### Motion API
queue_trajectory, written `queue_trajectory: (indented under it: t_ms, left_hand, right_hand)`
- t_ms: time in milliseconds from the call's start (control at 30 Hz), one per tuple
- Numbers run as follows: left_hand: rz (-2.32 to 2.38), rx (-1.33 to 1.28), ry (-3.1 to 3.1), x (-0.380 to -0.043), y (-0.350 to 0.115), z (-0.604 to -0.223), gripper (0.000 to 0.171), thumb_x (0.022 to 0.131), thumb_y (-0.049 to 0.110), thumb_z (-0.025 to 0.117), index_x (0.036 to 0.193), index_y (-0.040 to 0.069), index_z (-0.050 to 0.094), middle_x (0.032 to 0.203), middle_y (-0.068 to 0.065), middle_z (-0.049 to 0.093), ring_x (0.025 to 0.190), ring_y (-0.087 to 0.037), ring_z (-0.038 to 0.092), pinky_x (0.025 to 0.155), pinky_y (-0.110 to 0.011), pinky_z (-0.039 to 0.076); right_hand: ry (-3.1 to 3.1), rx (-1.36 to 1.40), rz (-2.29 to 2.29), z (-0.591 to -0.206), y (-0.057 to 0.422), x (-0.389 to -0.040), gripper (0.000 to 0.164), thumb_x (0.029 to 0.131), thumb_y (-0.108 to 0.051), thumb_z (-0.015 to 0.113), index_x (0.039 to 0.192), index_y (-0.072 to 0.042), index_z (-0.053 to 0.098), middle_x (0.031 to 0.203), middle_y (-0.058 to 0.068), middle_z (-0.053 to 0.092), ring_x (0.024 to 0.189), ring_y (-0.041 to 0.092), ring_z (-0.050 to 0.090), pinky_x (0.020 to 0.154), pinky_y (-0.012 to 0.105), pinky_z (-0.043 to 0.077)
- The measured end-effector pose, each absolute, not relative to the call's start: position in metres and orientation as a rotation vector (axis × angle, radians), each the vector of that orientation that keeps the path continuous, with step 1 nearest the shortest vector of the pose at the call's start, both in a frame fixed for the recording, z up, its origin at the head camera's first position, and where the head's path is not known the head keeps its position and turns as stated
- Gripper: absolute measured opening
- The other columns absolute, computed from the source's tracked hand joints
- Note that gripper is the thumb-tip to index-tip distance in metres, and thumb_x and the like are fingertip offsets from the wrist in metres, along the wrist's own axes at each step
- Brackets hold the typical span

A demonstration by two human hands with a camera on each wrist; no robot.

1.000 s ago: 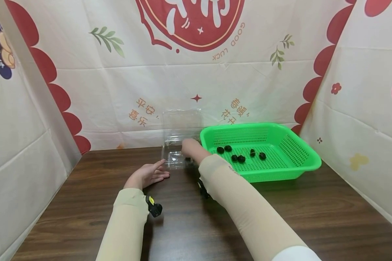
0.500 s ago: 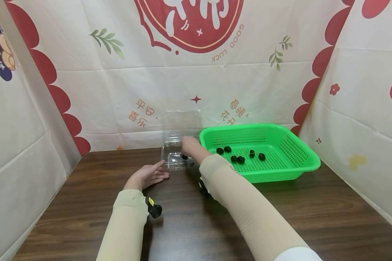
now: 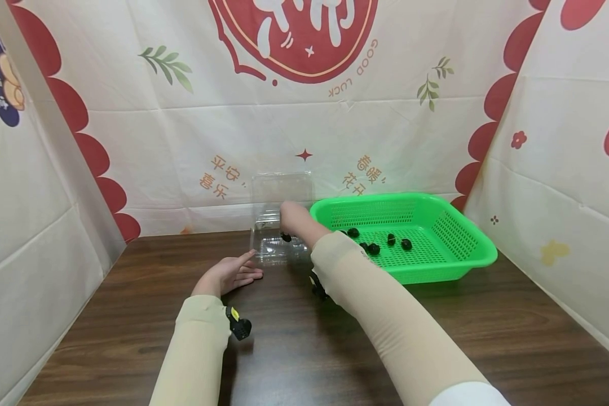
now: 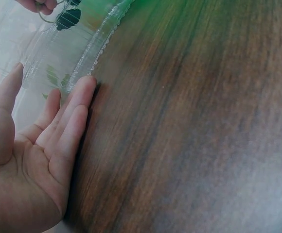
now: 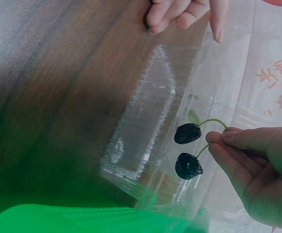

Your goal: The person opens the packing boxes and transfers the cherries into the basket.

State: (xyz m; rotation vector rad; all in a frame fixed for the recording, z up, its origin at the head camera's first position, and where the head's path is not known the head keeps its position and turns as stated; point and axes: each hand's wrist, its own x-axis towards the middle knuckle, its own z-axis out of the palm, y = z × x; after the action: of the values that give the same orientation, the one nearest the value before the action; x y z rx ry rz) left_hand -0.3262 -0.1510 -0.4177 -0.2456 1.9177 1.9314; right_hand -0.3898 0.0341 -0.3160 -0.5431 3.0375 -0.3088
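Two dark cherries hang by thin green stems from the fingertips of my right hand, which pinches the stems over a clear plastic clamshell box. The box stands on the table with its lid raised against the back cloth. My left hand lies at the box's left front corner, fingers extended and thumb apart, the fingertips at or very near its edge. In the head view, the right hand covers part of the box and the fingertips that hold the stems.
A green slotted basket stands right of the box, close beside it. Several dark cherries lie inside. White printed cloth closes off the back and both sides of the brown wooden table.
My right hand has risen slightly and moved toward the back of the box, and a dark cherry now shows below it. My left hand stays in place.
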Motion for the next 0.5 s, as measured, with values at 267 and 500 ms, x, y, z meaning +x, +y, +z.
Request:
queue_trajectory:
  t_ms: [267,500]
  left_hand:
    - [1.934,-0.236,1.913,-0.324,-0.151,-0.416,0.063,0.1,0.039,0.054,0.135,-0.011,0.04,0.107,-0.017,0.068,0.093,-0.02,0.069,0.091,-0.034,0.051]
    - [1.932,-0.211,1.908,-0.318,-0.151,-0.411,0.065,0.101,0.039,0.054,0.136,-0.013,0.037,0.115,-0.021,0.065,0.098,-0.022,0.068,0.094,-0.035,0.049]
  right_hand:
    - [2.997,-0.624,-0.447,-0.304,0.036,-0.384,0.021,0.075,0.014,0.052,0.065,0.002,0.067,0.058,0.007,0.062,0.044,0.015,0.048,0.042,0.024,0.041]
    - [2.95,-0.724,-0.527,-0.291,0.039,-0.376,0.041,0.073,0.014,0.05,0.046,-0.013,0.036,0.044,-0.002,0.03,0.04,0.01,0.026,0.04,0.023,0.025]
